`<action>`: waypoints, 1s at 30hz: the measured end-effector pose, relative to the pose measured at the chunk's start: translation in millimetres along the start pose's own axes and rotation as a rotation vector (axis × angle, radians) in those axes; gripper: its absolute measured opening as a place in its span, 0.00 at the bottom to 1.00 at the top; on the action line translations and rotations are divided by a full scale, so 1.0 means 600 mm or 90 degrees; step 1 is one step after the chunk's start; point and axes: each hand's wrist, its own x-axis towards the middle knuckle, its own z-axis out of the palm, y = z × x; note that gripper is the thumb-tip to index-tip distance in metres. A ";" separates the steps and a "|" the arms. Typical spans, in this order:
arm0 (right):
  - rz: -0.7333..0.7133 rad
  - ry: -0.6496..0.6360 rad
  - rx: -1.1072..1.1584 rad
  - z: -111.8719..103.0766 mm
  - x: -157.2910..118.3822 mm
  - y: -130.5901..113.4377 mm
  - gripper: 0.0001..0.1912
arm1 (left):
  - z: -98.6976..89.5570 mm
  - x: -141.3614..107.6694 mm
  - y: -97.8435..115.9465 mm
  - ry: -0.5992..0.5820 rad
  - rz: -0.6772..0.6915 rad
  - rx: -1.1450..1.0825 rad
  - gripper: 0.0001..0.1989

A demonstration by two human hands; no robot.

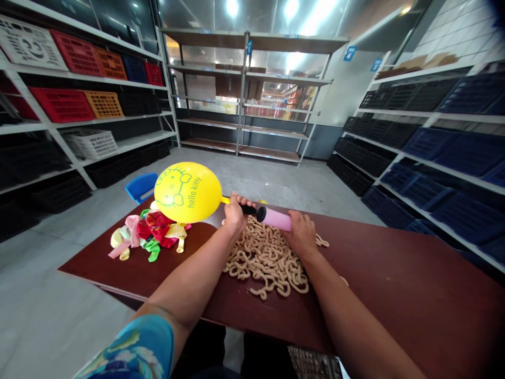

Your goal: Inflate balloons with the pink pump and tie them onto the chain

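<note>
An inflated yellow balloon (188,192) with a green cat print and "hello kitty" lettering is held above the table's left part. My left hand (235,213) is closed round its neck, where it meets the black nozzle of a hand pump (276,219). The pump has a pink barrel and lies roughly level, pointing left. Round the barrel's right end, my right hand (302,231) is closed. Beneath both hands spreads a heap of beige, curly, rope-like pieces (272,258). Limp balloons (150,231) in red, pink, green and cream are piled under the yellow one.
The dark red-brown table (379,273) extends to the right. A blue chair (141,187) stands behind its left end. Shelves with red and orange crates (63,104) line the left, a metal rack (239,95) the back, and blue crates (453,152) the right.
</note>
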 end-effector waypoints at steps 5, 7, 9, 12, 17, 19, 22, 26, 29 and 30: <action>-0.023 -0.018 0.010 0.001 0.003 0.011 0.20 | 0.002 0.008 0.022 0.035 -0.005 0.005 0.19; 0.012 -0.016 -0.001 0.000 0.004 0.025 0.19 | 0.001 0.016 0.039 0.056 0.005 0.002 0.17; 0.060 0.003 -0.014 -0.001 0.004 0.042 0.18 | -0.003 0.024 0.056 0.072 0.024 -0.002 0.17; 0.121 0.025 -0.032 0.002 0.002 0.065 0.14 | -0.009 0.033 0.073 0.085 0.047 -0.008 0.16; 0.126 0.012 -0.053 0.004 0.000 0.063 0.14 | -0.014 0.035 0.068 0.077 0.057 -0.013 0.17; 0.099 0.005 -0.052 0.001 0.001 0.048 0.15 | -0.013 0.032 0.057 0.084 0.047 -0.013 0.17; 0.050 -0.004 -0.038 -0.004 0.002 0.022 0.17 | -0.007 0.023 0.039 0.091 0.019 -0.012 0.17; -0.010 0.001 -0.008 -0.002 0.001 -0.001 0.20 | 0.002 0.008 0.017 0.081 -0.005 0.000 0.18; -0.032 -0.002 0.011 0.001 0.002 -0.003 0.20 | 0.007 -0.001 0.010 0.063 -0.009 0.006 0.18; -0.034 -0.004 0.013 0.001 0.003 0.000 0.20 | 0.008 -0.002 0.010 0.061 -0.009 0.007 0.18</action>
